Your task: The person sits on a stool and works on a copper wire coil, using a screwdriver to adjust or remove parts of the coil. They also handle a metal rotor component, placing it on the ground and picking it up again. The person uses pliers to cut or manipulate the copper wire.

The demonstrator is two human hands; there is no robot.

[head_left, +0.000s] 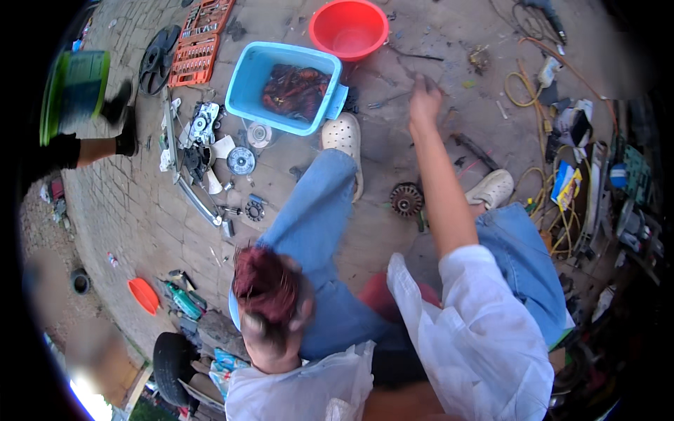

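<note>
My left hand (277,337), close to my body above the left thigh, is wrapped round a dark red bundle (265,284) that looks like wound wire. Stretched far forward, my right hand (425,104) reaches down at the paved ground; its fingertips are blurred, and whether they grip anything does not show. A thin tool (382,103) lies just left of those fingers. Between my feet and the far side stands a light blue basin (242,77) holding a tangled dark reddish-brown heap (295,91). A round slotted motor part (406,199) rests on the ground between my shoes.
A red bowl (349,28) touches the basin's far side. Left of it are an orange socket set (193,59) and scattered metal parts (203,126). Cables and scrap (569,196) crowd the right. Another person's leg (98,149) shows at far left, beside a green-edged container (74,91).
</note>
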